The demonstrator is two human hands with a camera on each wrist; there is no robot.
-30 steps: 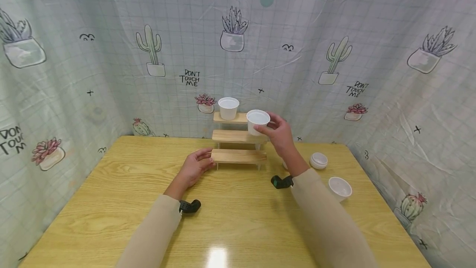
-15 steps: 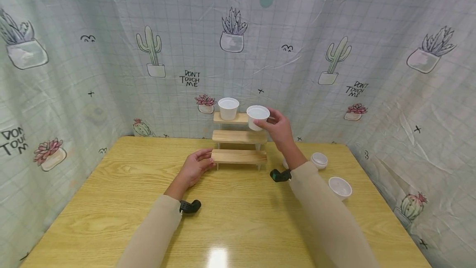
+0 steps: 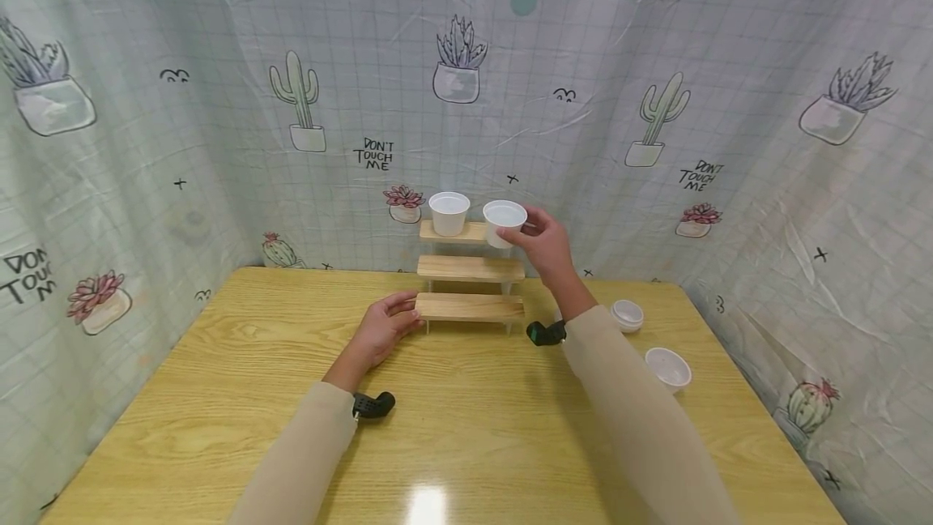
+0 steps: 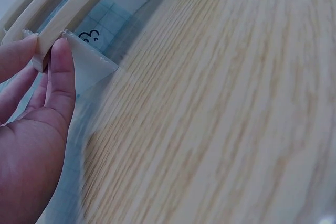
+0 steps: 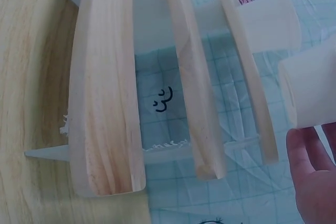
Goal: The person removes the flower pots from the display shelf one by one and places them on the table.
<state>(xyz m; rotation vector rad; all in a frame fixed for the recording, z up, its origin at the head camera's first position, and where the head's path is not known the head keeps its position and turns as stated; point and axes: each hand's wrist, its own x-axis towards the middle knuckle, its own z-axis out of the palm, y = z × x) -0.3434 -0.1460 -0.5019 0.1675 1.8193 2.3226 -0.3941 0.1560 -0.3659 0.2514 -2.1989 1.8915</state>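
Observation:
A three-tier wooden shelf stand (image 3: 470, 306) with translucent supports stands at the back of the table. My left hand (image 3: 381, 330) pinches the left end of its lowest board, thumb above and fingers below, as the left wrist view shows on the board (image 4: 58, 30). One white cup (image 3: 449, 215) sits upright on the top board's left half. My right hand (image 3: 548, 248) grips a second white cup (image 3: 503, 217) by its right side, over the top board's right end. In the right wrist view, a small gap separates this cup's base (image 5: 287, 98) from the top board (image 5: 249, 72).
On the table's right side are a stack of small white bowls (image 3: 627, 314) and a larger white bowl (image 3: 667, 367). A further white item is mostly hidden behind my right wrist. A patterned curtain (image 3: 350, 87) hangs close behind the stand.
My right hand has lifted the cup upward and slightly away from me, from before the top board to over its right end. The left hand keeps its hold on the stand.

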